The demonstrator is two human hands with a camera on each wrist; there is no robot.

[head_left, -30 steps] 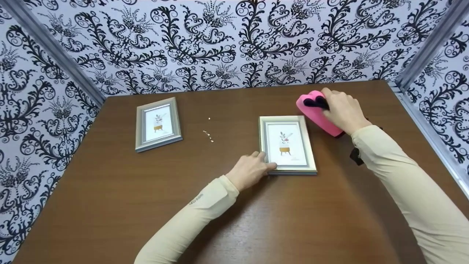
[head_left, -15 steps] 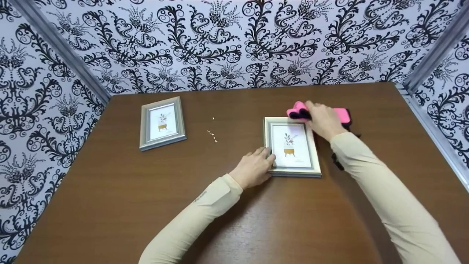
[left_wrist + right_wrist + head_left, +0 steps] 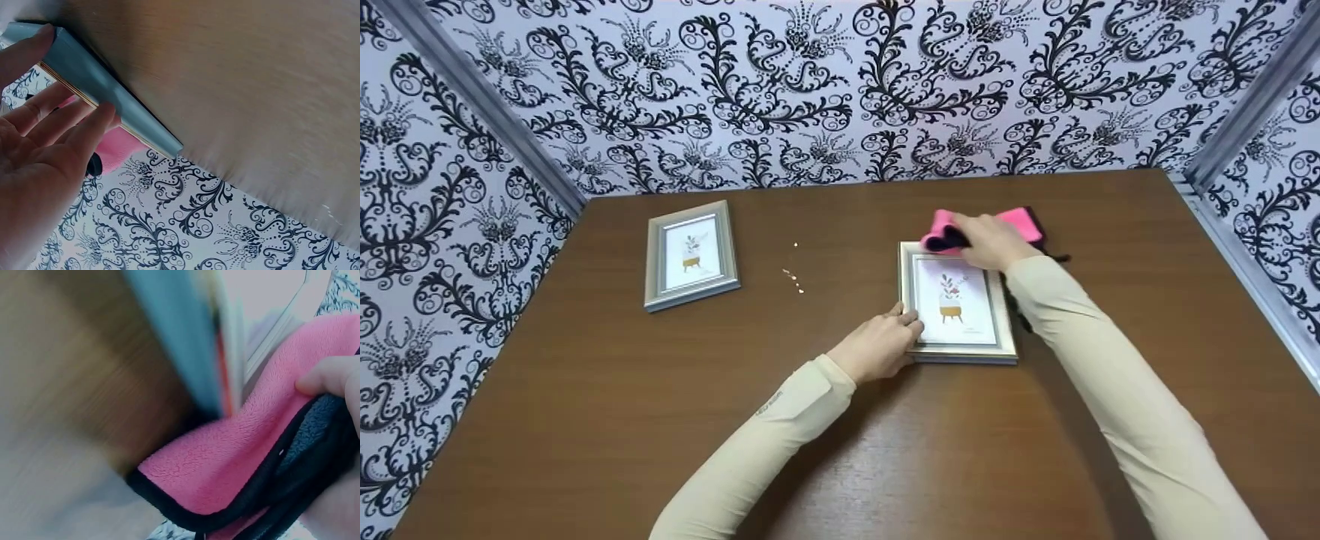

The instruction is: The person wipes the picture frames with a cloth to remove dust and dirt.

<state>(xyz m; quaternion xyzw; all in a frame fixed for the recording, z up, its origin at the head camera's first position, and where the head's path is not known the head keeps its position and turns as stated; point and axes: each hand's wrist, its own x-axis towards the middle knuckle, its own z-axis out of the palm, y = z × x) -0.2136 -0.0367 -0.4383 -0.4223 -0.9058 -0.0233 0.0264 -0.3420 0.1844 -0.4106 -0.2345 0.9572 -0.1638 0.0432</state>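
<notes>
In the head view a picture frame (image 3: 1009, 330) with a potted-plant print lies face up on the wooden table. My left hand (image 3: 877, 343) grips its near left corner, fingers along the left side and thumb at the corner. From the left wrist, the frame's blue-grey side (image 3: 112, 93) shows between thumb and fingers. My right hand (image 3: 990, 241) holds a bunched pink cleaning cloth (image 3: 1021, 222) with dark edging over the frame's far edge. Close up in the right wrist view, the fleecy cloth (image 3: 208, 467) drapes over the frame's edge, pinched under my fingers. The far right corner is hidden.
A second, similar picture frame (image 3: 655, 262) lies at the table's far left. Several small pale specks (image 3: 793, 280) are on the brown table (image 3: 697, 420) between the frames. Black-and-white patterned walls (image 3: 810, 90) rise at the back and sides.
My right hand has moved left with the pink cloth, from beside the frame's far right corner onto its far edge. My left hand stays at the frame's near left corner.
</notes>
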